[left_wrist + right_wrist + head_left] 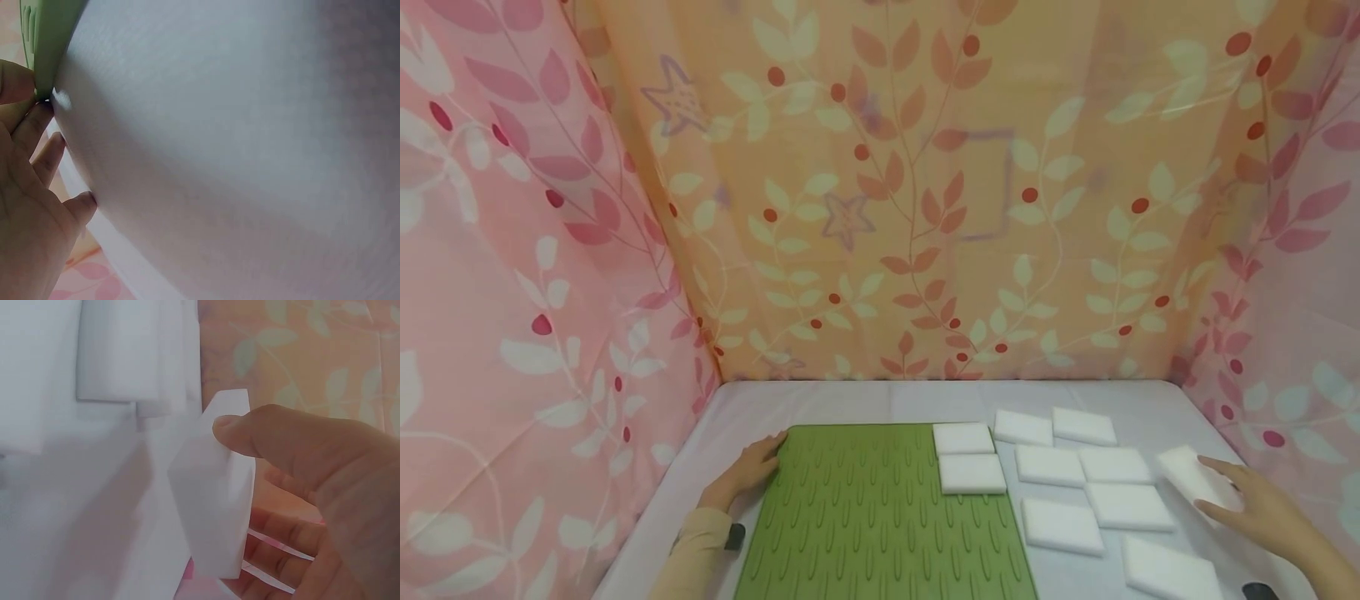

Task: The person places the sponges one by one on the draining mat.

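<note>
My left hand (748, 472) is at the far left corner of a green ridged mat (850, 508). In the left wrist view its thumb and forefinger touch the mat's corner, and the other fingers reach over the white table surface, nearly straight. A white rectangular sponge block (1195, 479) is between the thumb and fingers of my right hand (1255, 504). The right wrist view shows the thumb on one face of this block (212, 506), fingers behind it. Two similar blocks, a rear one (962, 438) and a nearer one (972, 474), lie along the mat's far right edge.
Several more white blocks (1062, 526) lie on the table right of the mat, one (1172, 569) near the front. The white tabletop (850, 402) meets a floral curtain (925, 250) at the back. Pink floral curtains (550, 292) flank the sides.
</note>
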Demonstrator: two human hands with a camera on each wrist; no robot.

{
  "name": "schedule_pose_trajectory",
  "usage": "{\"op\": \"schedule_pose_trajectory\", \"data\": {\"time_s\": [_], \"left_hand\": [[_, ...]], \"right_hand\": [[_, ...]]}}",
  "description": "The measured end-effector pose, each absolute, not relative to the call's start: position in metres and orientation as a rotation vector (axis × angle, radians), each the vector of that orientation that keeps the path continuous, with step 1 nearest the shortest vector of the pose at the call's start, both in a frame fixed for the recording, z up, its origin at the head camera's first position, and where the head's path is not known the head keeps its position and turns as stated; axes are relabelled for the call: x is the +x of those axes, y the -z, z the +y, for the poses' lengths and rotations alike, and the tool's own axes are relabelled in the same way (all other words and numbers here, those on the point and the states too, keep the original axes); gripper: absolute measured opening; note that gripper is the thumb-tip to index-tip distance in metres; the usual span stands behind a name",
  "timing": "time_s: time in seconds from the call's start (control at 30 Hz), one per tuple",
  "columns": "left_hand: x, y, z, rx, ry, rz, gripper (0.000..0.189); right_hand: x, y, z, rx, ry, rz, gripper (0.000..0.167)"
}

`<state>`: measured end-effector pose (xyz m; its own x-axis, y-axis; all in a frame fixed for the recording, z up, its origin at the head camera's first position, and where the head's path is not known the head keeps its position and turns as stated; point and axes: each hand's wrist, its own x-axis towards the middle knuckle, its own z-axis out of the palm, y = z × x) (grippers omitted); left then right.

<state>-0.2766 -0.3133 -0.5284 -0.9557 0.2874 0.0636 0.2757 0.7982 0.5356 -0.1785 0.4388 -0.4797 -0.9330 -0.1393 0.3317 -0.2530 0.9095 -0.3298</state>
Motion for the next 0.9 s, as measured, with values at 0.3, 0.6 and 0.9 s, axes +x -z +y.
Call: {"op": "schedule_pose_trajectory", "data": {"time_s": [0.3,0.6,0.9], "left_hand": [[-0.276,0.530,-0.315,0.488,-0.867,2.957,0.053],[-0.274,0.530,-0.318,0.476,-0.883,2.953,0.053],[-0.277,0.530,-0.316,0.485,-0.882,2.949,0.053]], "right_hand": [[-0.186,0.475,0.416,0.404,-0.504,-2.637,0.061],[-0.196,0.458,0.383,0.463,-0.488,-2.665,0.061],[-0.198,0.447,0.355,0.498,-0.481,-2.682,0.059]]}}
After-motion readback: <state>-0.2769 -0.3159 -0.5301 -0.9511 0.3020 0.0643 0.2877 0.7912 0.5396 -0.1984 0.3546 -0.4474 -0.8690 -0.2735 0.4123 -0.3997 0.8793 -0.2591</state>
